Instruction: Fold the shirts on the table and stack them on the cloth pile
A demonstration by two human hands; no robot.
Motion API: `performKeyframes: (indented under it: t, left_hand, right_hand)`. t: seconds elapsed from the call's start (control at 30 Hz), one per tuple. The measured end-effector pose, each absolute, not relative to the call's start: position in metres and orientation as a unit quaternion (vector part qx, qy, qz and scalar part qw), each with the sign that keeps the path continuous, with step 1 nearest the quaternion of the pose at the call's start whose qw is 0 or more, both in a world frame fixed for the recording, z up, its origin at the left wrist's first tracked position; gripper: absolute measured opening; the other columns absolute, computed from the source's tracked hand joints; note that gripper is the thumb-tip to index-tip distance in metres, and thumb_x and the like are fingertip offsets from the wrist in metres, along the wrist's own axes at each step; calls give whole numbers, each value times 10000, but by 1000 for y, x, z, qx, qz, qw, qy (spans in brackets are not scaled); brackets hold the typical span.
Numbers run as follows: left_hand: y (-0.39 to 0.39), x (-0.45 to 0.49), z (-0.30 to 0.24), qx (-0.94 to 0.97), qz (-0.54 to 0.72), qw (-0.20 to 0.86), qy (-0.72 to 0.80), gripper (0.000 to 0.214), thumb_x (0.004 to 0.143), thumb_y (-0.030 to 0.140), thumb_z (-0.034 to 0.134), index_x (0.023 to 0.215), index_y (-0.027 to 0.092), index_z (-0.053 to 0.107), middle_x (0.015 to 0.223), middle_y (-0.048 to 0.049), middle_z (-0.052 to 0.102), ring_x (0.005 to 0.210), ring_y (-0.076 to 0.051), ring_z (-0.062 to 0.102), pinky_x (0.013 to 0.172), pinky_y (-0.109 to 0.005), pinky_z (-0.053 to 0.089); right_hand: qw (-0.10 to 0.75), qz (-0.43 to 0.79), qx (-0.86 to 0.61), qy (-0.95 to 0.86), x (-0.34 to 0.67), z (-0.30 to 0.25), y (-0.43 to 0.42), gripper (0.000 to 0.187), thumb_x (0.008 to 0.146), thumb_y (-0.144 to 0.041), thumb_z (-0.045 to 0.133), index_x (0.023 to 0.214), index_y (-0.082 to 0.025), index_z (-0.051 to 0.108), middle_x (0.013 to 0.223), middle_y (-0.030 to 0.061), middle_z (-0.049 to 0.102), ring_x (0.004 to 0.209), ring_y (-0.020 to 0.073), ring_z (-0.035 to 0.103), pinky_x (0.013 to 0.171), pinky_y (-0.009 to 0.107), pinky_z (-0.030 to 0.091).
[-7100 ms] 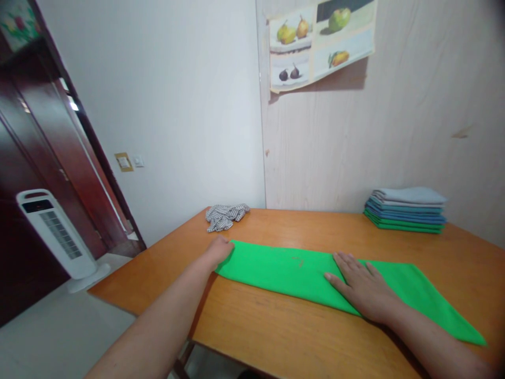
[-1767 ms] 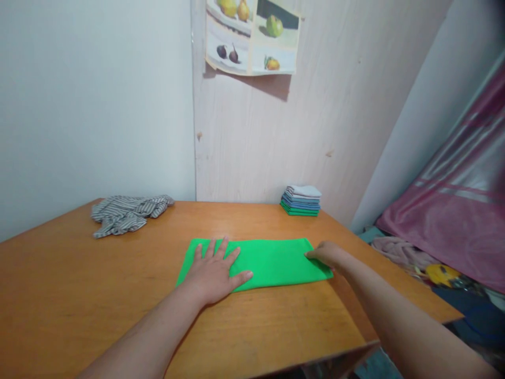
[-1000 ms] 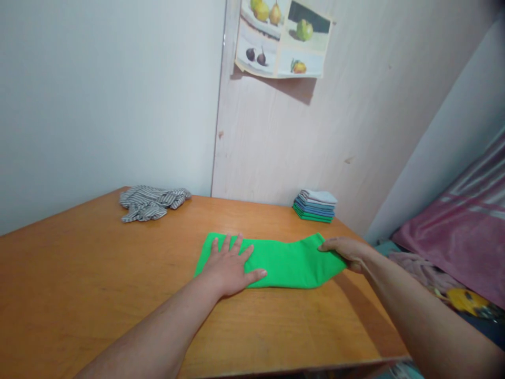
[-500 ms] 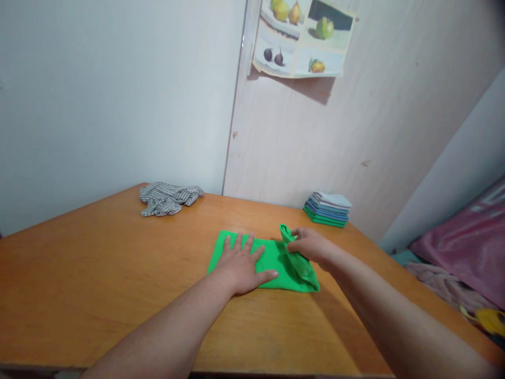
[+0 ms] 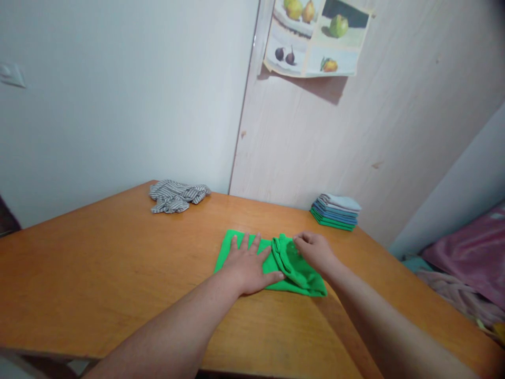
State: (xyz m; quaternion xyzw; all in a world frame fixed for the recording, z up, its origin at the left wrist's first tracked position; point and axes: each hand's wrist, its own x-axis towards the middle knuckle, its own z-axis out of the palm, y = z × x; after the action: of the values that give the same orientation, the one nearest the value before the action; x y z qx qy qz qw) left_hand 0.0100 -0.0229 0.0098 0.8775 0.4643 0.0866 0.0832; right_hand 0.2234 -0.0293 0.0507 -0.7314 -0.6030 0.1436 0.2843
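A bright green cloth (image 5: 300, 273) lies partly folded in the middle of the wooden table (image 5: 98, 273). My left hand (image 5: 248, 263) rests flat on the cloth's left half, fingers spread. My right hand (image 5: 313, 251) is closed on the cloth's right end, which it has brought over toward the left hand. That folded-over part is bunched and wrinkled between the two hands.
A crumpled grey striped cloth (image 5: 175, 193) lies at the table's far left. A stack of folded blue, grey and green cloths (image 5: 335, 211) sits at the far right corner against the wall. A fruit poster (image 5: 315, 37) hangs above. Pink fabric (image 5: 469, 258) lies to the right of the table.
My right hand lifted the cloth's right end and carried it left over the rest, so the cloth is now shorter. The left hand stayed pressed flat. The view drifted.
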Motion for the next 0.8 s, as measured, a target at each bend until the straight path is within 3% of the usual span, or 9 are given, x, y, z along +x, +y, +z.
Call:
performKeyframes:
  t: [0.13, 0.27, 0.37, 0.53, 0.8]
  left_hand:
    - [-20, 10, 6, 879, 98, 84, 459, 977, 745, 935, 209, 1526, 365, 347, 1656, -53, 114, 1496, -439, 9, 1135, -687, -49]
    - [-19, 10, 5, 880, 103, 86, 456, 955, 755, 924, 237, 1520, 366, 361, 1654, -50, 134, 1496, -441, 19, 1134, -690, -47]
    - [-20, 10, 6, 881, 102, 86, 455, 938, 772, 911, 246, 1525, 361, 351, 1653, -58, 132, 1496, -438, 29, 1132, -693, -48]
    - [-21, 10, 7, 881, 98, 90, 454, 878, 825, 863, 216, 1533, 358, 333, 1652, -52, 142, 1500, -422, 41, 1136, -689, -42]
    - [-21, 10, 8, 879, 96, 80, 461, 743, 912, 751, 204, 1536, 365, 321, 1651, -47, 151, 1502, -404, 79, 1146, -680, -23]
  right_hand:
    - [232, 28, -697, -678, 227, 41, -33, 321, 914, -310, 471, 1074, -193, 724, 1124, 105, 727, 1108, 262, 638, 961, 359, 465]
    - [120, 6, -649, -751, 212, 25, -35, 469, 947, -283, 406, 1363, -171, 592, 1457, 118, 537, 1382, 274, 442, 1162, 437, 290]
    - [79, 19, -644, -761, 205, 18, -35, 503, 955, -278, 385, 1415, -152, 545, 1533, 117, 433, 1442, 276, 350, 1200, 463, 214]
    - [92, 38, -639, -763, 207, 14, -35, 531, 984, -311, 335, 1462, -136, 487, 1562, 126, 380, 1464, 271, 303, 1209, 465, 198]
    - [67, 72, -630, -770, 202, 10, -42, 610, 1021, -472, 227, 1547, -184, 337, 1625, 52, 249, 1511, 262, 145, 1221, 493, 87]
